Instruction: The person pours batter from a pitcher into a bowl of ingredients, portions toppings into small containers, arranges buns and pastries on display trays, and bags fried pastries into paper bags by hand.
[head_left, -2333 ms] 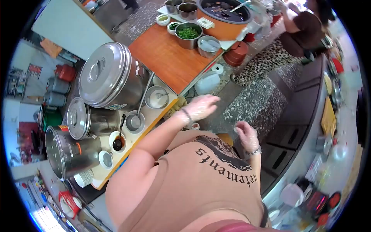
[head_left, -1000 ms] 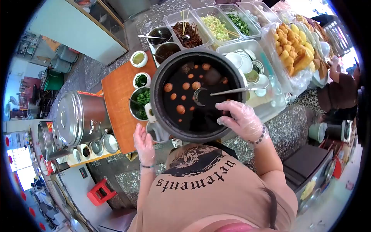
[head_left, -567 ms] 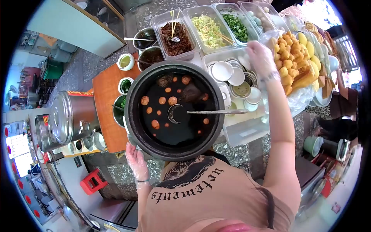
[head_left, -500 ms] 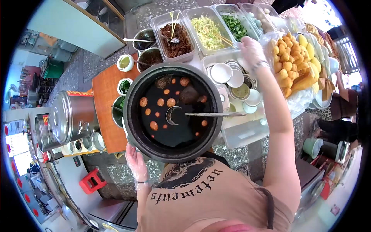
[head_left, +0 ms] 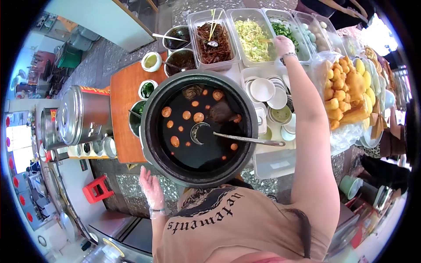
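Observation:
My right hand [head_left: 285, 47], in a clear plastic glove, reaches far forward over the boundary between two food tubs. Its fingers are closed around the ends of chopsticks [head_left: 265, 40], which lie over the shredded pale vegetable [head_left: 251, 41] in a clear tub. Chopped greens [head_left: 282, 33] fill the neighbouring tub. My left hand [head_left: 151, 189], also gloved, hangs open below the big black pot [head_left: 151, 155], fingers apart and holding nothing. Dark broth with several eggs fills this pot, and a ladle [head_left: 250, 139] rests in it, its handle over the right rim.
White bowls [head_left: 263, 90] stand in a tray right of the pot. Bagged fried dough [head_left: 340, 96] lies further right. A tub of brown shreds [head_left: 215, 48] is behind the pot. A steel pot [head_left: 83, 116] and red stool [head_left: 97, 189] are at left. Another person's arm [head_left: 340, 6] shows top right.
My right hand has moved onto the chopsticks' ends and closed on them. My left hand has dropped slightly away from the pot's rim. The whole view has shifted a little.

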{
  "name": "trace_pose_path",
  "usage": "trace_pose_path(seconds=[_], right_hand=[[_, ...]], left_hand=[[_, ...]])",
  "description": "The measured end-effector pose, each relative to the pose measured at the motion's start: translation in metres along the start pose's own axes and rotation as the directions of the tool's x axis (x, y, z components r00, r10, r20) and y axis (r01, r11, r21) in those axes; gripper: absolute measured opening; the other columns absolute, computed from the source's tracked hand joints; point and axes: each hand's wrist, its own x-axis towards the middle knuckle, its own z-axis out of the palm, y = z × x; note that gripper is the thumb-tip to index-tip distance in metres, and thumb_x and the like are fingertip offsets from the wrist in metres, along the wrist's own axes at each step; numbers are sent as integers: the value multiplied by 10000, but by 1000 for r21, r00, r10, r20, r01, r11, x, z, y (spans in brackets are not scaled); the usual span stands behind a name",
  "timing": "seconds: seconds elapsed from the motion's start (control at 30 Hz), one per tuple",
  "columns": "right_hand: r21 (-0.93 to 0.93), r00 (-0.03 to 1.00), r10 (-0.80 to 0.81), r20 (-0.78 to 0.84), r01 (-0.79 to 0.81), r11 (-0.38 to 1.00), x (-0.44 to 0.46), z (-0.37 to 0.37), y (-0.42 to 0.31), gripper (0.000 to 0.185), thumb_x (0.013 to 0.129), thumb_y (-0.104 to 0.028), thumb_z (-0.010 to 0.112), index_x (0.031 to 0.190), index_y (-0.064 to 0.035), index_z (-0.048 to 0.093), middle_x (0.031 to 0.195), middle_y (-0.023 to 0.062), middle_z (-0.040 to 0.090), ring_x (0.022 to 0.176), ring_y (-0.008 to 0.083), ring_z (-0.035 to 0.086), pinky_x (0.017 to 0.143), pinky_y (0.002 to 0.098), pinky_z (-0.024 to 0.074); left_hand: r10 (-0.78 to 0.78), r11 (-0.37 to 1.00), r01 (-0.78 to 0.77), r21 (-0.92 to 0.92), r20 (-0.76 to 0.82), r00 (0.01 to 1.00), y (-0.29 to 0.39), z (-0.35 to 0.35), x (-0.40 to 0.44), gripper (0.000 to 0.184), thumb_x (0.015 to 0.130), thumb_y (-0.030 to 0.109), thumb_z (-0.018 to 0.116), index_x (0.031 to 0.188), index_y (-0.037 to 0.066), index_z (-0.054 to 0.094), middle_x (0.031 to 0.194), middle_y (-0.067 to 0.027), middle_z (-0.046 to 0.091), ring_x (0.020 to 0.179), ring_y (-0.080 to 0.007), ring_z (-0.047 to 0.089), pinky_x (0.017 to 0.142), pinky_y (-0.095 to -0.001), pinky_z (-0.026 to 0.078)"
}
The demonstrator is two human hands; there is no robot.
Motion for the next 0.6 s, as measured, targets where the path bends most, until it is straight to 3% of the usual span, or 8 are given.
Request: trace_pose_path(seconds=[0.03, 0.13, 0.17, 0.23, 0.3, 0.4, 0.53, 0.6], right_hand=[[313, 993, 104, 46, -114, 943, -2, 3, -7, 266, 849, -302, 622, 982, -88, 709, 938, 171, 696, 885, 340, 662, 771, 407, 520], [389, 999, 54, 3, -51, 920, 2, 16, -16, 317, 862, -346, 605, 992, -72, 700, 927, 173, 692, 865, 337, 656, 794, 417, 504], [385, 998, 57, 3, -54, 921, 4, 15, -16, 317, 862, -346, 605, 992, -72, 700, 927, 173, 692, 865, 337, 656, 794, 417, 504], [133, 937, -51, -345, 103, 986, 3, 10, -8, 337, 879, -354, 563, 992, -66, 696, 912, 172, 688, 876, 326, 658, 820, 410, 497], [60, 935, -61, -348, 87, 994, -8, 6, 1, 354, 889, -365, 536, 993, -65, 695, 904, 169, 687, 873, 312, 660, 816, 399, 500], [337, 936, 268, -228, -183, 924, -12, 21, 35, 359, 883, -382, 549, 996, -77, 703, 846, 142, 702, 813, 269, 680, 795, 385, 510], [243, 924, 145, -355, -58, 968, -56, -11, 11, 347, 882, -359, 583, 996, -54, 702, 739, 116, 698, 694, 209, 682, 703, 350, 521], [321, 904, 173, -391, -42, 946, -71, -22, 12, 322, 888, -333, 586, 991, -50, 701, 729, 104, 696, 686, 197, 677, 691, 343, 519]], left_hand=[[-10, 1000, 10, -19, -3, 1000, 1, 0, -1, 549, 932, 18, 451, 1456, 32, 289, 1471, -126, 337, 1296, -272, 398, 1083, -387, 318], [3, 1000, -3, -15, 2, 1000, -4, 2, -2, 549, 933, 11, 444, 1458, 35, 286, 1475, -130, 333, 1306, -274, 390, 1089, -389, 313], [1, 1000, -1, -17, 6, 1000, -5, 3, -2, 549, 933, 11, 444, 1458, 35, 286, 1475, -130, 333, 1306, -274, 390, 1089, -389, 313], [-29, 998, 27, -61, -24, 999, -8, 0, -5, 546, 938, 7, 437, 1461, 40, 280, 1479, -136, 327, 1315, -279, 383, 1095, -392, 307], [-39, 998, 39, -45, -8, 999, -11, -4, -6, 542, 942, 9, 434, 1461, 41, 279, 1476, -139, 330, 1313, -281, 385, 1095, -393, 309], [-33, 998, 33, -55, 14, 999, -10, -5, -3, 535, 932, -6, 433, 1448, 25, 293, 1454, -145, 344, 1295, -287, 405, 1084, -400, 326], [38, 990, -27, -136, 79, 996, -14, -4, 8, 513, 941, 21, 449, 1434, 2, 307, 1418, -151, 374, 1262, -277, 437, 1069, -399, 343], [104, 985, -80, -156, 151, 983, -21, -4, 16, 503, 962, 81, 458, 1433, -7, 304, 1396, -158, 401, 1220, -262, 460, 1055, -393, 353]])
